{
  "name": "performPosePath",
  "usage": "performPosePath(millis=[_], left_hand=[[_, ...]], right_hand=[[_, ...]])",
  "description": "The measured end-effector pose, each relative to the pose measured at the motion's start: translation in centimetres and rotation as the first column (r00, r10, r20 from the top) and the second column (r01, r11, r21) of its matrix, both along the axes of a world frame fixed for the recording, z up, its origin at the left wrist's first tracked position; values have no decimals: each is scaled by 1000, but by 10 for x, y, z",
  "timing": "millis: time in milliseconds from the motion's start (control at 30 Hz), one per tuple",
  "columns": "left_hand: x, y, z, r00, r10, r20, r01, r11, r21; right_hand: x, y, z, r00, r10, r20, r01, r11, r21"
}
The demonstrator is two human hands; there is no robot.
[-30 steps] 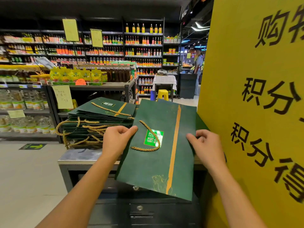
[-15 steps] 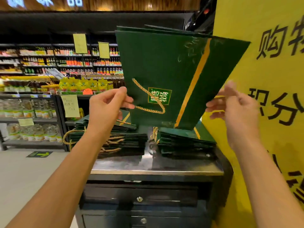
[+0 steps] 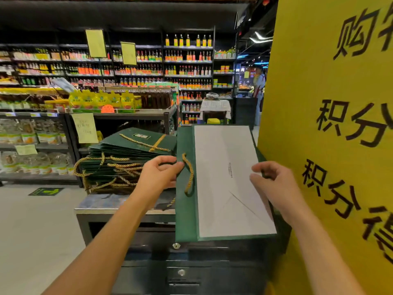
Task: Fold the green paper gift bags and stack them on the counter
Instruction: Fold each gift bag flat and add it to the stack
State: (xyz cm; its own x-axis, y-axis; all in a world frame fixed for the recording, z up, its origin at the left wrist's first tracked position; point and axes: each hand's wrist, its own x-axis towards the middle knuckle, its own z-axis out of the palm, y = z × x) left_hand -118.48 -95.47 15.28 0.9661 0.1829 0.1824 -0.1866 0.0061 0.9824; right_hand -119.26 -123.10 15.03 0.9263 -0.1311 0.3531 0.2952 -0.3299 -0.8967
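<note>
Holding a flat dark green paper gift bag (image 3: 221,188) out over the front edge of a grey metal worktop (image 3: 110,202), white unprinted face turned up, green strips framing its left and near sides. Pinching the left green strip with the left hand (image 3: 158,177), thumb and fingers (image 3: 168,160) clenched on the paper right beside a twisted gold rope handle (image 3: 190,175) looping down across that strip. Gripping the bag's right side with the right hand (image 3: 276,186), thumb pressed on the white face, fingers (image 3: 263,167) curled at the edge. Cannot tell whether the bag's far end rests on the worktop or hangs above it. Showing creases on the white face: one long fold running lengthwise, slanting lines meeting toward the near right corner, a tiny line of print in the middle, too small to read.

Lying just left of the held bag, on the worktop: a tall stack of folded dark green paper bags (image 3: 131,154), gold rope handles spilling from its near side, top bag face up with a gold stripe. Standing close on the right: a large yellow board with black painted characters (image 3: 319,124). Below the worktop, dark drawers with a round silver lock (image 3: 181,272). Filling the background, shop shelves of bottles (image 3: 187,67); on the pale floor at left, a green arrow sticker (image 3: 45,191).
</note>
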Motion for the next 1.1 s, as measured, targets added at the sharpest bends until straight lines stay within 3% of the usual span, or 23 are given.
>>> performPosePath(millis=[167, 300, 333, 433, 500, 667, 800, 1000, 1100], left_hand=[[12, 2, -27, 987, -105, -119, 115, 990, 79], [14, 2, -28, 991, -88, -101, 99, 989, 114], [14, 2, -30, 992, -84, -94, 95, 988, 118], [14, 4, -33, 993, -83, -86, 95, 985, 144], [12, 4, -35, 995, -72, -66, 81, 985, 154], [8, 7, -38, 996, -85, -20, 87, 975, 206], [8, 13, -39, 988, -153, -16, 154, 976, 152], [6, 12, -39, 988, -148, -34, 151, 982, 110], [6, 12, -39, 987, -155, -44, 158, 983, 90]], right_hand=[[20, 5, -35, 989, -144, 9, 142, 957, -252], [20, 27, -38, 934, -288, 213, 355, 827, -436], [18, 37, -36, 937, -246, 249, 334, 839, -429], [15, 75, -27, 976, 1, 219, 71, 944, -321], [19, 99, -23, 969, 105, 223, -17, 932, -362], [37, 133, -9, 980, 101, 173, -3, 870, -494], [44, 142, -1, 983, 70, 168, 47, 795, -605], [43, 135, -11, 970, 104, 218, 60, 770, -636], [44, 132, -19, 961, 123, 247, 50, 803, -594]])
